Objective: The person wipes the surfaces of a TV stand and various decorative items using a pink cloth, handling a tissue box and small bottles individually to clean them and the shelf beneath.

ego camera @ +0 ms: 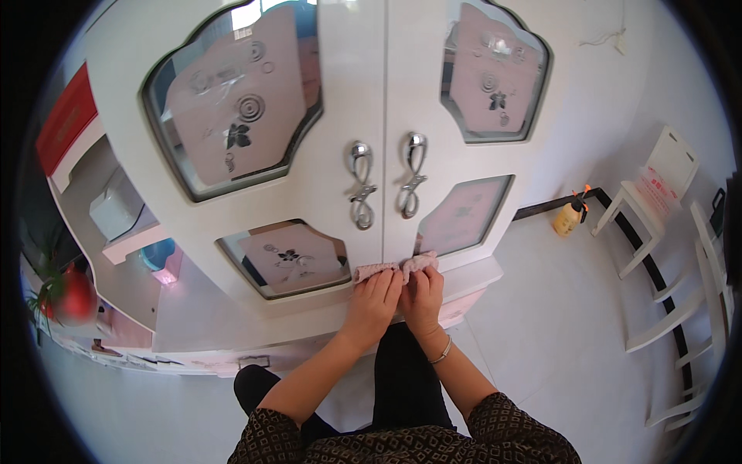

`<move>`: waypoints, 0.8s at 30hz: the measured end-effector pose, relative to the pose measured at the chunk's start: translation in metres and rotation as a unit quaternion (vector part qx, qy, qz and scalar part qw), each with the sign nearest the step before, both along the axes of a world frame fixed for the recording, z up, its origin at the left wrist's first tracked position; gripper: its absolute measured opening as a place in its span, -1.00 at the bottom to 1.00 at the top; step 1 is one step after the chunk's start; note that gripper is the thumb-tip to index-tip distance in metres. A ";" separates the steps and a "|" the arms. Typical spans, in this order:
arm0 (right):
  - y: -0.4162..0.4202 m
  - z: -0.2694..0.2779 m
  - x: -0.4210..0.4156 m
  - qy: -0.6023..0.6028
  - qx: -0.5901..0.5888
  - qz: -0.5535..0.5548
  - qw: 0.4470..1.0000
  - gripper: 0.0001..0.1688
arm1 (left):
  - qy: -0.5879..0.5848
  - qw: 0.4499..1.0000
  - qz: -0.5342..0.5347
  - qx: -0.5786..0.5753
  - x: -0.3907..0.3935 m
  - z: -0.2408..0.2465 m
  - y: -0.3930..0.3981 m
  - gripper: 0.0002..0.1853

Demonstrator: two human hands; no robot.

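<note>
Both my hands are close together at the foot of a white two-door cabinet (353,249). My left hand (377,298) grips one end of a pale pink cloth (374,271), and my right hand (422,296) grips the other end, bunched up. The cloth lies against the lower part of the doors, near the seam between them. Above my hands are two looped chrome handles (362,185), one on each door. Patterned glass panels (290,258) with flower motifs are set into the doors. The fingertips are partly hidden in the cloth.
On the floor to the right stands a yellow spray bottle (568,219) with an orange and black pump head. White chairs (655,197) line the right wall. At left, open shelves (81,191) hold a white box (117,204), near a red pot (75,293) with a plant.
</note>
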State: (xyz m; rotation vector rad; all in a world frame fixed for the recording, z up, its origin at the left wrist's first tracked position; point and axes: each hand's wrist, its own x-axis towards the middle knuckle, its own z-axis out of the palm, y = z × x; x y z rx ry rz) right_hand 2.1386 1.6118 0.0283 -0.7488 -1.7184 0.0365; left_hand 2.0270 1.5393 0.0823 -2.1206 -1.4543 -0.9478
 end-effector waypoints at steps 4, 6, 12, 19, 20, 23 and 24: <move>-0.013 0.000 -0.026 0.004 -0.005 0.040 0.999 -0.58 | -0.045 0.999 0.017 0.017 -0.015 -0.010 -0.015 -0.54; -0.020 0.011 -0.038 -0.011 0.009 0.049 0.999 -0.63 | -0.085 0.995 0.027 0.055 -0.020 -0.016 -0.018 -0.53; -0.026 0.092 -0.060 -0.033 0.096 0.098 0.990 -0.71 | -0.165 0.975 0.054 0.141 -0.035 0.010 -0.024 -0.49; -0.032 0.040 -0.062 -0.078 0.061 0.079 0.992 -0.68 | -0.115 0.988 0.063 0.083 -0.045 -0.029 -0.037 -0.51; -0.036 0.029 -0.060 -0.093 0.062 0.065 0.992 -0.67 | -0.096 0.991 0.059 0.071 -0.048 -0.034 -0.042 -0.48; -0.045 0.017 -0.063 -0.114 0.007 0.060 0.992 -0.61 | -0.071 0.994 0.068 0.042 -0.055 -0.037 -0.054 -0.44; -0.046 0.021 -0.065 -0.093 0.013 0.066 0.993 -0.60 | -0.086 0.992 0.081 0.039 -0.052 -0.032 -0.057 -0.46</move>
